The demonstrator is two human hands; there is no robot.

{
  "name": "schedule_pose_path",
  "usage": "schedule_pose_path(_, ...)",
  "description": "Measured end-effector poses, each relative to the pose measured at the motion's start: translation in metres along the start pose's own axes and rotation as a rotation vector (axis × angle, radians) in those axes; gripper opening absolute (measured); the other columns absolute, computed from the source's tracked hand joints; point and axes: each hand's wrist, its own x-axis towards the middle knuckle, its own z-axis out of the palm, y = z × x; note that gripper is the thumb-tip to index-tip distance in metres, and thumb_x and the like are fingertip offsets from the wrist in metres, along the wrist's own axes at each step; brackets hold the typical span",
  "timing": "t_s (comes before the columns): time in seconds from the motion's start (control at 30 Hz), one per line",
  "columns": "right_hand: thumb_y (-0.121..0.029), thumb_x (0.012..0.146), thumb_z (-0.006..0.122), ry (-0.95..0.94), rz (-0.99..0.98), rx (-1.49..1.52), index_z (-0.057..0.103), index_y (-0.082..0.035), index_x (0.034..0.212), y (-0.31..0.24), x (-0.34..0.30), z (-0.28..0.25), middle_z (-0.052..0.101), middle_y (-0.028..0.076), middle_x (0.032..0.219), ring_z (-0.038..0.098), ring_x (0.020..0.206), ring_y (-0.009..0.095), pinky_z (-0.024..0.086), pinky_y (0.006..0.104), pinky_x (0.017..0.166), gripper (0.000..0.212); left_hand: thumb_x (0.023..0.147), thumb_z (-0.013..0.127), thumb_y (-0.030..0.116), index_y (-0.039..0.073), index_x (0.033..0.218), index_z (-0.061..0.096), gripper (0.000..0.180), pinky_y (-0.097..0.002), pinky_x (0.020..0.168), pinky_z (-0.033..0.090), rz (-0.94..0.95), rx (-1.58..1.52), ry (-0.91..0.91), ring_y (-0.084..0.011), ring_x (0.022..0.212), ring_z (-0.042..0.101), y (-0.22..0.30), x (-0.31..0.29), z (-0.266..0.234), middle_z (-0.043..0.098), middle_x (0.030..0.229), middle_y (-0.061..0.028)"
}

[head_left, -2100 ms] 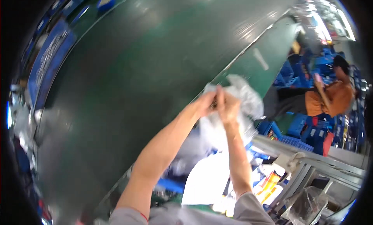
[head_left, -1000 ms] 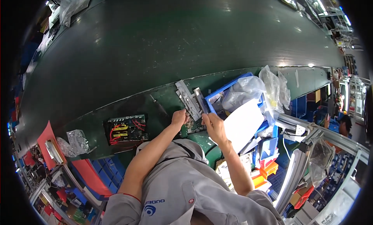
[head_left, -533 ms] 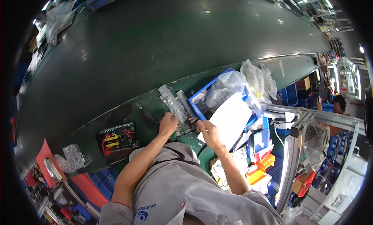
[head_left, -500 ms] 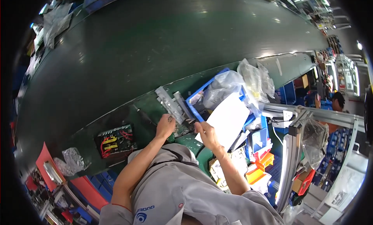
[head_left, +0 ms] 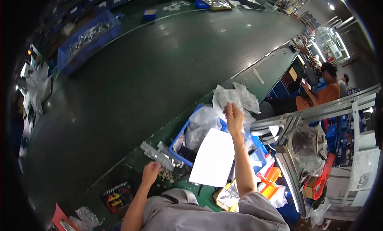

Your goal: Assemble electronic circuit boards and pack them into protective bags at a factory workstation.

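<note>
My left hand (head_left: 151, 173) rests at the green bench, its fingers curled together beside a scatter of small metal parts (head_left: 166, 174). Whatever it may hold is too small to make out. Just beyond it lie grey metal bars (head_left: 157, 154). My right hand (head_left: 234, 117) is raised with bent fingers drawn together, in front of clear plastic bags (head_left: 226, 96). Its fingertips hide anything in them. Between the hands, a white sheet (head_left: 213, 157) leans over a blue bin (head_left: 174, 146) that holds more clear plastic bags (head_left: 201, 127).
A dark box with red and yellow markings (head_left: 118, 197) sits left of my left hand. A wide dark conveyor belt (head_left: 131, 91) runs beyond the bench. On the right stand a metal frame (head_left: 315, 113) and orange bins (head_left: 272, 179). A seated person in orange (head_left: 329, 93) is farther off.
My right hand has moved up and away from the bench, past the white sheet, to the plastic bags. My left hand stays by the small parts. The view has turned rightward and farther out.
</note>
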Motion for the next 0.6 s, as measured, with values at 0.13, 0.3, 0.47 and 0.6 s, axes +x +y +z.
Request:
schedule_pose_path(0.13,-0.027,0.092,0.064,0.191,-0.026,-0.457,0.063,-0.003,0.108,0.096,0.102,-0.017,0.069,0.018,0.097,0.065,0.098,0.035,0.051,0.0448,0.079,0.028,0.099,0.061,0.021,-0.004,0.108,0.066,0.027,-0.0274,0.072,0.055,-0.123,-0.032,-0.053,-0.0158,0.082,0.071,0.018,-0.001,0.0,0.073,0.094,-0.0106)
schedule_pose_path(0.3,-0.046,0.068,0.085,0.395,0.613,-0.874,0.055,0.001,0.125,0.185,0.152,-0.04,0.055,0.023,0.129,0.055,0.122,0.039,0.046,0.045,0.103,0.08,0.1,0.061,0.02,-0.004,0.109,0.067,0.026,-0.0274,0.073,0.056,-0.21,-0.067,-0.035,-0.0167,0.085,0.072,0.028,-0.001,-0.011,0.074,0.097,-0.0109)
schedule_pose_path(0.47,-0.053,0.06,0.088,0.464,0.849,-0.536,0.038,0.004,0.146,0.234,0.143,-0.049,0.051,0.028,0.14,0.053,0.128,0.042,0.044,0.0435,0.108,0.115,0.1,0.058,0.016,-0.005,0.11,0.066,0.024,-0.0274,0.074,0.056,-0.243,-0.065,-0.03,-0.0171,0.085,0.072,0.022,0.008,-0.021,0.074,0.097,-0.0113)
schedule_pose_path(0.6,-0.047,0.066,0.084,0.29,0.657,-0.516,0.047,0.002,0.142,0.265,0.144,-0.082,0.064,0.026,0.126,0.061,0.119,0.038,0.048,0.0411,0.102,0.098,0.101,0.058,0.016,-0.005,0.109,0.067,0.024,-0.0273,0.073,0.056,-0.253,-0.009,-0.082,-0.0171,0.085,0.072,0.026,0.022,-0.012,0.074,0.097,-0.0116)
